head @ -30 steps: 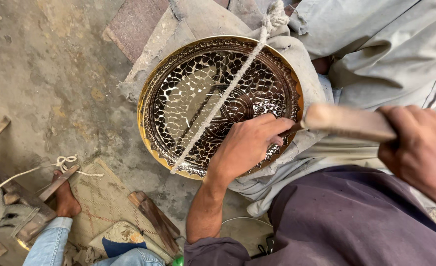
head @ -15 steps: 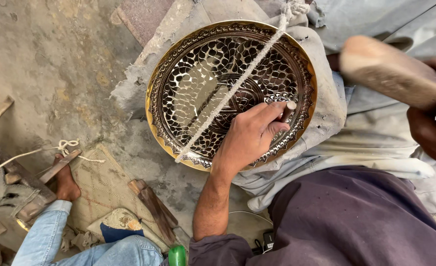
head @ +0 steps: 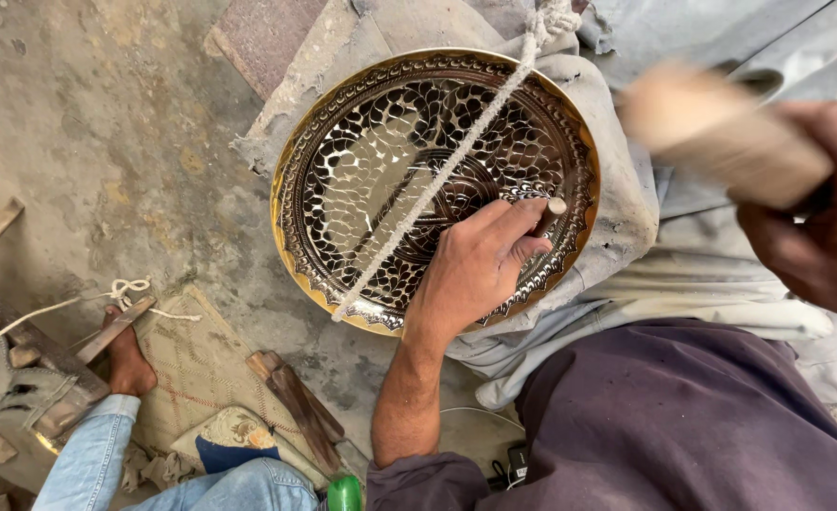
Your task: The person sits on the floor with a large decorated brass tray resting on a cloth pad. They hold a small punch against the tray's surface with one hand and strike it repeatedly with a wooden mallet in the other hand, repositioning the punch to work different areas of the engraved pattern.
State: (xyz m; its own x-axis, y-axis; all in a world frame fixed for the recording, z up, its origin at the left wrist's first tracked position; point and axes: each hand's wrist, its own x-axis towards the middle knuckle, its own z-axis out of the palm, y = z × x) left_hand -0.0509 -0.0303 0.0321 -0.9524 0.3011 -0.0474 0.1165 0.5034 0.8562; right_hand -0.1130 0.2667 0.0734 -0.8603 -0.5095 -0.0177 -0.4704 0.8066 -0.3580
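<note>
Brass tray (head: 343, 161), round and densely engraved with a leaf-scale pattern, lies tilted on a grey cloth-covered support (head: 627, 189) in the middle of the view, its gold rim toward the dusty ground (head: 87, 132) on the left. A pale twisted rope (head: 437, 180) runs taut across its face from the knot at the far edge down to the near-left rim. The left hand (head: 475, 270) rests on the tray's right half, fingers pressed together and pinching a small metal punch (head: 553, 210) whose blunt top sticks out above the knuckles; its tip is hidden behind the fingers, so where it meets the metal cannot be made out. The hand also covers part of the near-right pattern. The right hand (head: 816, 227), at the right edge and partly cut off, is closed around a wooden mallet (head: 721, 132), which is smeared by motion blur, so its shape and exact grip are hard to read. It hangs well apart from the punch, above the cloth. Nearer, a dark purple garment (head: 683, 416) fills the lower right. At the lower left, another person's bare foot (head: 130, 364) and blue-jeaned leg (head: 87, 454) sit beside wooden pieces (head: 296, 407) and a patterned mat (head: 201, 360). A green object (head: 345, 494) at the bottom edge is cut off.
</note>
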